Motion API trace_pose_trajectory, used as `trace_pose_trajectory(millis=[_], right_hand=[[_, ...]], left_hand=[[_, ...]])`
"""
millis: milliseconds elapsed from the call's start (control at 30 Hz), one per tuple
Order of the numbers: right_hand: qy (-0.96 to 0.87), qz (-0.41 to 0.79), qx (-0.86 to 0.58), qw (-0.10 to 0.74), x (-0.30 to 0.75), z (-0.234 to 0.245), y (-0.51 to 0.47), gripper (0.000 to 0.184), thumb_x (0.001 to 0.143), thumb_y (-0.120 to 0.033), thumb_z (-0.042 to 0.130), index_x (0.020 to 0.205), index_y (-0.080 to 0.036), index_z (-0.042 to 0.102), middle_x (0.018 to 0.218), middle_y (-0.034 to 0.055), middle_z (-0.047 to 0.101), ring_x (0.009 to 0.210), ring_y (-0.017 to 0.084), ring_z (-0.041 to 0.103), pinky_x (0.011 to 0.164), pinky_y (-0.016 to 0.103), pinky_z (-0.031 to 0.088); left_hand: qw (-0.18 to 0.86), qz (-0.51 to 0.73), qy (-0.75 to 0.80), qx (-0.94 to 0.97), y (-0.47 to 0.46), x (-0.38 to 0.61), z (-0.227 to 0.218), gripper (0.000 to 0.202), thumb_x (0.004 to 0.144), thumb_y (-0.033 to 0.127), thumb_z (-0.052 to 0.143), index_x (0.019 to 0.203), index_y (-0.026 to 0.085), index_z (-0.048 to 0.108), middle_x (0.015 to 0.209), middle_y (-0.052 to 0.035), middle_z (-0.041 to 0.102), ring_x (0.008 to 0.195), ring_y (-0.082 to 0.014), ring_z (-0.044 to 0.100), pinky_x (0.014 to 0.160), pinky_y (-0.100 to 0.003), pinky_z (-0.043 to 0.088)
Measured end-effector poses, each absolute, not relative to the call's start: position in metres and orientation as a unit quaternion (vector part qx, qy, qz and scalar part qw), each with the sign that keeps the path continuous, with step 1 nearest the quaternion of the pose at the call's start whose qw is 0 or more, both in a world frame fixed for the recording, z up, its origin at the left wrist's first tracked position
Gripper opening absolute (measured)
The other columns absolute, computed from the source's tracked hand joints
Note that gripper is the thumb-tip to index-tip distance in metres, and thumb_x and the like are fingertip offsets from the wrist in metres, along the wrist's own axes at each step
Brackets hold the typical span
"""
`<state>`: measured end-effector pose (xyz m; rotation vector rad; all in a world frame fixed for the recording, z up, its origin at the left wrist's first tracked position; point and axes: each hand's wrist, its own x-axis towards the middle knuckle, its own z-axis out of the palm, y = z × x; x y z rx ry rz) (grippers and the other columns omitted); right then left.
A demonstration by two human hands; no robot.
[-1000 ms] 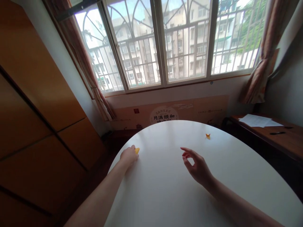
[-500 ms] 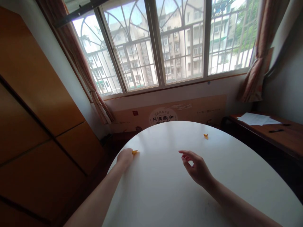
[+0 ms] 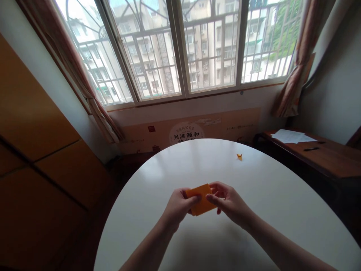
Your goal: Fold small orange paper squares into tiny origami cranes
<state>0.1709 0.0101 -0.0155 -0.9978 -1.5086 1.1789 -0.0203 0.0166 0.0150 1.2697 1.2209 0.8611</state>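
Note:
Between my two hands, above the white round table [image 3: 135,214], is a square of orange paper [image 3: 203,206]. Its lower edge looks layered; whether it is one folded sheet or a stack I cannot tell. My left hand [image 3: 180,205] grips its left side, thumb on the front and fingers behind. At the right side, my right hand [image 3: 228,199] pinches it with the thumb on its face and the fingers curled behind the edge. A small orange folded-paper bird [image 3: 239,156] stands on the far right part of the table, apart from both hands.
A brown wooden desk [image 3: 335,158] with white paper sheets [image 3: 291,136] stands at the right. On the left is a brown wooden cabinet [image 3: 64,173]. A printed cardboard panel [image 3: 158,131] leans below the barred window [image 3: 208,52].
My left hand has come from the table's left edge to the middle, bringing the orange paper. My right hand has closed on the paper's right side. The view has shifted a little.

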Motion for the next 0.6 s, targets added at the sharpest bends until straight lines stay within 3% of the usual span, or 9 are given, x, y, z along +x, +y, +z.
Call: trace_pose_trajectory(millis=[167,300,600], right_hand=[[-0.557,0.534,-0.437,0.461,0.161,-0.018,0.008,0.036,0.078,-0.048,0.075,0.075,-0.014,0.065,0.065,0.0002,0.059,0.053,0.011,0.051,0.036,0.019,0.041],[-0.487,0.578,-0.451,0.474,0.162,-0.017,0.008,0.041,0.077,-0.054,0.076,0.079,-0.013,0.068,0.07,0.0033,0.065,0.055,0.011,0.053,0.039,0.019,0.042],[-0.466,0.581,-0.471,0.474,0.167,-0.012,0.011,0.048,0.077,-0.057,0.074,0.091,-0.012,0.075,0.081,0.0088,0.073,0.063,0.014,0.056,0.044,0.021,0.044]], left_hand=[[0.572,0.4,0.505,0.508,0.012,-0.022,0.005,0.041,0.058,0.046,0.089,0.071,0.012,0.07,0.062,-0.0034,0.064,0.055,-0.0132,0.057,0.049,-0.021,0.041],[0.595,0.397,0.48,0.508,0.012,-0.024,0.011,0.051,0.068,0.057,0.081,0.087,0.01,0.077,0.071,-0.0088,0.069,0.058,-0.0141,0.058,0.048,-0.022,0.044],[0.551,0.44,0.495,0.508,0.014,-0.025,0.014,0.05,0.071,0.055,0.077,0.086,0.008,0.078,0.077,-0.0111,0.072,0.06,-0.0137,0.057,0.043,-0.019,0.047]])
